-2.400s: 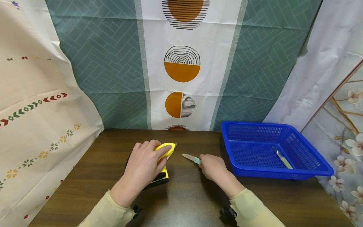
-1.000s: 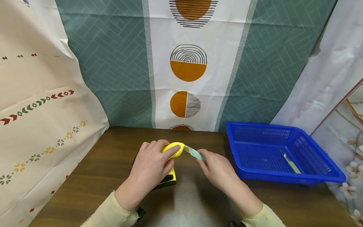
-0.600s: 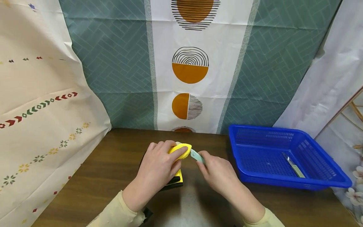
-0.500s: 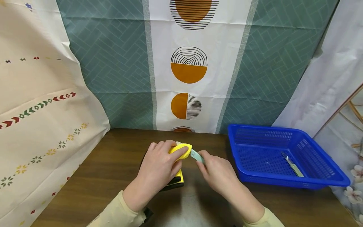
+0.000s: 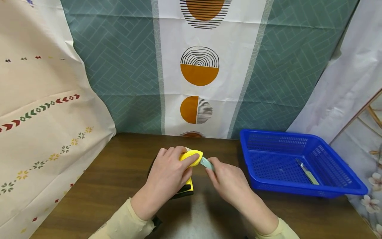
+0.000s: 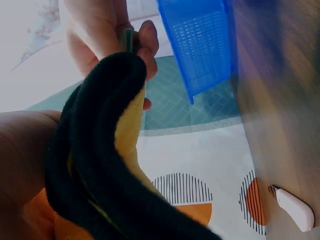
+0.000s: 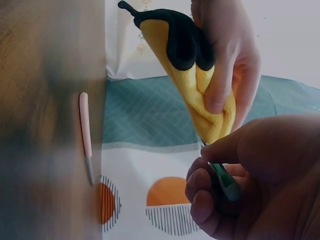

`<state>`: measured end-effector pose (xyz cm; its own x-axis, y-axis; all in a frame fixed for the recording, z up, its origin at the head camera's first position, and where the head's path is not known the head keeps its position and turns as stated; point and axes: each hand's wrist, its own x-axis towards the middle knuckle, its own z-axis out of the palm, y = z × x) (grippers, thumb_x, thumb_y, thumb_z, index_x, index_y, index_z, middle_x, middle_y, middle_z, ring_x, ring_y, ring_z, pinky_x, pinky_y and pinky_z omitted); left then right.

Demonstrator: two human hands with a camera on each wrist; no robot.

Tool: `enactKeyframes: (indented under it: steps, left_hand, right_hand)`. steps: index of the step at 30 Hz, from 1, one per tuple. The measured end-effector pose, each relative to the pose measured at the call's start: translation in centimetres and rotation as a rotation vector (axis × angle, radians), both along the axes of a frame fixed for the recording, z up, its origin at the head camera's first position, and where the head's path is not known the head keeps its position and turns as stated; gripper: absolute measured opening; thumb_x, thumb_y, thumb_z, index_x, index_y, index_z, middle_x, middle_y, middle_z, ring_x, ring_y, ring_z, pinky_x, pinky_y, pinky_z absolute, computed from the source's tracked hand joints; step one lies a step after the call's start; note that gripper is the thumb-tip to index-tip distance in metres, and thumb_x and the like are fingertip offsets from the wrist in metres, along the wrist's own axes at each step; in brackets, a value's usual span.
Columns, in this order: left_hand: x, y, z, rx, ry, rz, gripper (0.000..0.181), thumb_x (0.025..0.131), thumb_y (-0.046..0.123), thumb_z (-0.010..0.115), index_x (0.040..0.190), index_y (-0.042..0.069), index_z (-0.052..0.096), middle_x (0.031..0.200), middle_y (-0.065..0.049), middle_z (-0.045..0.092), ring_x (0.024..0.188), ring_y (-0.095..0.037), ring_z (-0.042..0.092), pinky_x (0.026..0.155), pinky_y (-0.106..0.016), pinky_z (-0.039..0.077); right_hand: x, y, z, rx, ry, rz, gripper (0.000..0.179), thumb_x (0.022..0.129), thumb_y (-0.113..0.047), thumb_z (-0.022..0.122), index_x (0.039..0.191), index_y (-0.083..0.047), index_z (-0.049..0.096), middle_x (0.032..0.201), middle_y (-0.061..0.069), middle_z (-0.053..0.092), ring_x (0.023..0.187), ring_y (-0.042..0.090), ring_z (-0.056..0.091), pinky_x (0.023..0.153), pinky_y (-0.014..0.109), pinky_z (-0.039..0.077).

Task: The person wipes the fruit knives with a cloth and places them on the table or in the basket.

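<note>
My left hand [image 5: 167, 176] grips a bunched yellow cloth [image 5: 193, 157] with black edging, thumb and fingers pressing its fold together. My right hand [image 5: 231, 179] holds a folding knife [image 5: 207, 162] by its mint-green handle, just right of the cloth. The knife's blade runs into the yellow fold, which hides nearly all of it. In the right wrist view, the cloth's fold [image 7: 212, 122] meets the right thumb and the slotted green handle [image 7: 227, 185]. Loose black-edged cloth hangs below the left palm.
A second knife with a pale pink handle [image 7: 85, 125] lies on the wooden table [image 5: 125, 159] behind the left hand. At right stands a blue plastic basket [image 5: 304, 191] with a light-green-handled knife [image 5: 308, 173] inside. Patterned fabric [image 5: 131, 109] hangs along the back.
The right hand has brought the knife leftward to the cloth; its blade, bare and apart at first, is now covered by the yellow fold. Over the last half second both hands stay nearly still.
</note>
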<state>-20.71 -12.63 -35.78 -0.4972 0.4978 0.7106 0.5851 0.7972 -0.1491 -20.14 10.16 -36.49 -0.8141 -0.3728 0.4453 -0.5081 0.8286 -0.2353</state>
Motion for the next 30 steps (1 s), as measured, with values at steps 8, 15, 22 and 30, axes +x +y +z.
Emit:
enactKeyframes:
  steps: [8,15,22,30]
  left_hand:
    - [0.0,0.1,-0.2,-0.021,-0.013,0.008,0.039,0.088,0.020,0.084,0.126,0.028,0.080,0.113,-0.011,0.070,0.088,-0.031,0.068,0.073,-0.040,0.046]
    - [-0.2,-0.2,-0.2,-0.015,0.005,0.018,0.039,0.086,0.019,0.086,0.124,0.027,0.082,0.112,-0.012,0.070,0.087,-0.031,0.069,0.072,-0.040,0.046]
    - [-0.5,-0.9,-0.1,-0.011,0.001,0.036,0.038,0.088,0.018,0.085,0.125,0.025,0.082,0.110,-0.012,0.070,0.084,-0.031,0.067,0.071,-0.041,0.045]
    - [-0.9,-1.6,0.2,-0.014,-0.011,0.065,0.039,0.088,0.020,0.088,0.127,0.025,0.083,0.110,-0.012,0.071,0.085,-0.032,0.067,0.072,-0.043,0.046]
  right_hand:
    - [0.2,0.1,0.0,0.007,-0.001,0.006,0.023,0.103,-0.019,0.080,0.121,-0.008,0.070,0.069,-0.008,0.053,0.055,0.009,0.045,0.048,0.029,0.040]
    - [0.2,0.1,0.1,0.002,-0.011,0.004,0.025,0.103,-0.020,0.079,0.123,-0.007,0.070,0.071,-0.007,0.057,0.056,0.010,0.046,0.049,0.029,0.042]
    - [0.2,0.1,0.2,-0.004,-0.019,0.000,0.024,0.104,-0.020,0.078,0.123,-0.008,0.070,0.070,-0.008,0.055,0.056,0.010,0.047,0.050,0.030,0.042]
    - [0.3,0.2,0.3,-0.006,0.001,-0.004,0.023,0.105,-0.021,0.078,0.123,-0.009,0.070,0.070,-0.009,0.054,0.056,0.010,0.046,0.049,0.031,0.041]
